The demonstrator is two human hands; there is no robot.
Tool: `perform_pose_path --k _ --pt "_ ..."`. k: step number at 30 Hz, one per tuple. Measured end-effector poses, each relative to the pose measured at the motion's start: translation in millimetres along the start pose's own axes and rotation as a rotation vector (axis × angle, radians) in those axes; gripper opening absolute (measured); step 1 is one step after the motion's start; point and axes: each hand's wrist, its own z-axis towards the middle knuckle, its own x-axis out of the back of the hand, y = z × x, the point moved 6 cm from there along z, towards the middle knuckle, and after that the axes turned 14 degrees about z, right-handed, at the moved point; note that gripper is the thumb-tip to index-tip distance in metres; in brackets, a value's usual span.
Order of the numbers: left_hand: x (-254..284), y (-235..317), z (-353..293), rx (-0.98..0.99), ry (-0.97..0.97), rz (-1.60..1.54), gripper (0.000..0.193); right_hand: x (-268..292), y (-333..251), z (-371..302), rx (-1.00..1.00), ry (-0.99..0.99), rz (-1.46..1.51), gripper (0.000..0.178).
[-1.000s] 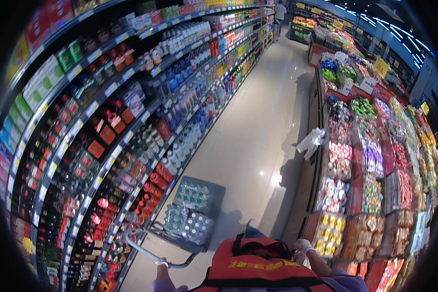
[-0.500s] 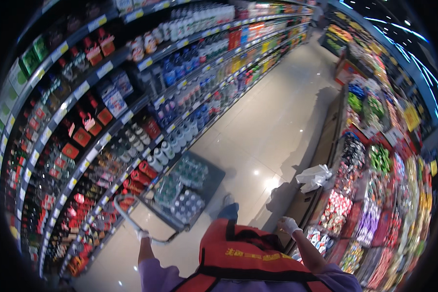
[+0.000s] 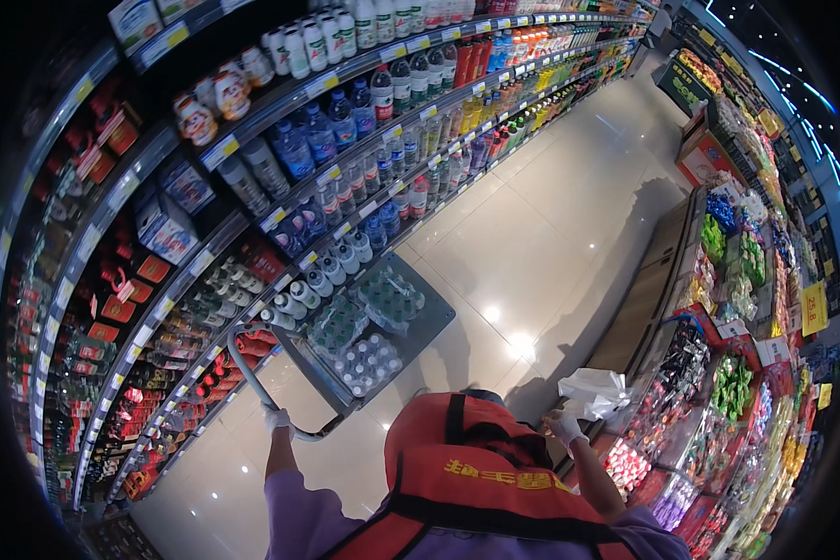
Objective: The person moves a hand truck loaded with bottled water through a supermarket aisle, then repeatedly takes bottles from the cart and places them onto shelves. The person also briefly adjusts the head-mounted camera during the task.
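White-gloved, your left hand (image 3: 278, 420) is gripping the grey push handle (image 3: 250, 378), 10 o'clock from your chest (12 = top of view). Right hand (image 3: 565, 427), also gloved, between 1 and 2: fingers look part-curled, can't tell if it holds anything. White plastic bag (image 3: 595, 392) right by it, contact unclear. Platform cart (image 3: 431, 313) at 11, carrying two film-wrapped packs of greenish bottles (image 3: 392, 294) plus a pack of white-capped bottles (image 3: 368, 364) nearest you. Drinks shelving (image 3: 322, 84) runs 9 to 12, cart close alongside. Wrapped sweets (image 3: 628, 467) at 2 to 3, tiled floor (image 3: 532, 224) between. Progress, my read: three packs loaded, cart in hand, bare strip on its far side; what's left doesn't show.
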Motion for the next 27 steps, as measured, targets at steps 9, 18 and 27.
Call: perform_pose_path --k 9,18,27 --pt "-79.0 72.3 -33.6 0.022 -0.015 0.113 0.080 103.3 -23.5 93.0 -0.023 -0.010 -0.032 0.026" --pt "-163.7 140.1 -87.3 0.113 0.025 0.236 0.085 254.4 -67.6 193.6 -0.080 -0.006 -0.023 0.020" --pt "-230.7 169.8 -115.7 0.172 0.042 0.543 0.082 307.3 -122.2 293.8 -0.061 -0.044 -0.045 0.025"
